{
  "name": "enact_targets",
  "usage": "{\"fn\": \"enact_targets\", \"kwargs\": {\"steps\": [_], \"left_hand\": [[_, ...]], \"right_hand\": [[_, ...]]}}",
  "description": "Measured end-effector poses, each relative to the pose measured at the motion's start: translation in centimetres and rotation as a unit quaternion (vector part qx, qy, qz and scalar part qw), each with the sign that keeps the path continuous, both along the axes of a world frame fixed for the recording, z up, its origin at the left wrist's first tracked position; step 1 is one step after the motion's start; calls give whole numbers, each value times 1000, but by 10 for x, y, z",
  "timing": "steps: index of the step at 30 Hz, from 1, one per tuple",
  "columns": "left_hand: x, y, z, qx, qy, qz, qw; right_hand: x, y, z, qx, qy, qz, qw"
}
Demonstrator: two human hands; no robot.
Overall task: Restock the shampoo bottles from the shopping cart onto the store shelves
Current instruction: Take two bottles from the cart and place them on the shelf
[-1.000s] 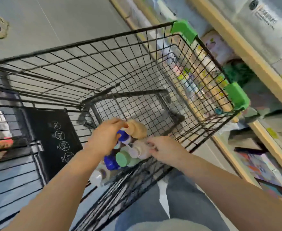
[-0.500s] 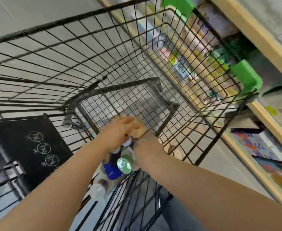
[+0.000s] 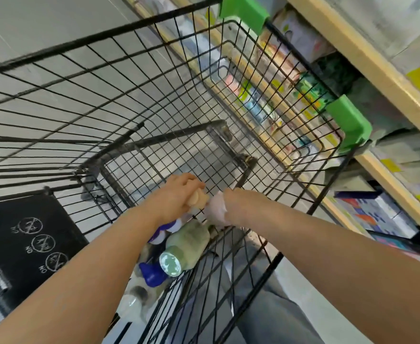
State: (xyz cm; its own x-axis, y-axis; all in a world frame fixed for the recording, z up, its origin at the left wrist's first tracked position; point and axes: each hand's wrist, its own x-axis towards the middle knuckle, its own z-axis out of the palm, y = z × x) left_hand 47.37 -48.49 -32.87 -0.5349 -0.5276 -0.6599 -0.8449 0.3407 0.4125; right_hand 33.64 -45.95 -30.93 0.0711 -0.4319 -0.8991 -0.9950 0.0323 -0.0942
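Both hands (image 3: 179,192) on bottles (tan (image 3: 199,200), whitish (image 3: 215,211)) inside cart (image 3: 119,100).

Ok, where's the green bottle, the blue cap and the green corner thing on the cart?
green bottle (image 3: 191,240), head view, its side.
blue cap (image 3: 152,274), head view, its top.
green corner guard (image 3: 350,122), head view, its flat face.

This is a shop aisle. A black wire shopping cart (image 3: 154,100) with green plastic corner guards (image 3: 348,120) stands on a grey tiled floor (image 3: 42,26). Just right of the cart run pale wooden store shelves (image 3: 367,60) packed with boxed and wrapped goods, with yellow price tags (image 3: 418,78) on their front edges. Inside the cart, at its near end, lie several bottles (image 3: 186,242)
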Motion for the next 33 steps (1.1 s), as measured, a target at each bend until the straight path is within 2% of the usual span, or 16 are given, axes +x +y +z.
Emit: {"fn": "enact_targets", "kwargs": {"steps": [5,13,20,25,27,30,33], "left_hand": [[-4,3,-4,-39,-16,13,999],[-17,6,11,-103,-11,95,990],[-22,2,63,-180,54,149,971],[-36,1,122,-242,120,187,944],[-44,6,151,-258,147,196,935],[-64,17,195,-300,192,159,921],[-89,36,234,-329,253,165,895]], "right_hand": [[-11,0,15,-7,-16,-26,1000],[-18,5,27,-95,-33,-20,995],[-40,16,81,-213,-25,-22,977],[-63,31,145,-295,-71,-116,946],[-74,43,171,-345,-87,-138,924],[-95,65,213,-424,-84,-150,889],[-118,93,248,-479,-93,-210,847]]}}
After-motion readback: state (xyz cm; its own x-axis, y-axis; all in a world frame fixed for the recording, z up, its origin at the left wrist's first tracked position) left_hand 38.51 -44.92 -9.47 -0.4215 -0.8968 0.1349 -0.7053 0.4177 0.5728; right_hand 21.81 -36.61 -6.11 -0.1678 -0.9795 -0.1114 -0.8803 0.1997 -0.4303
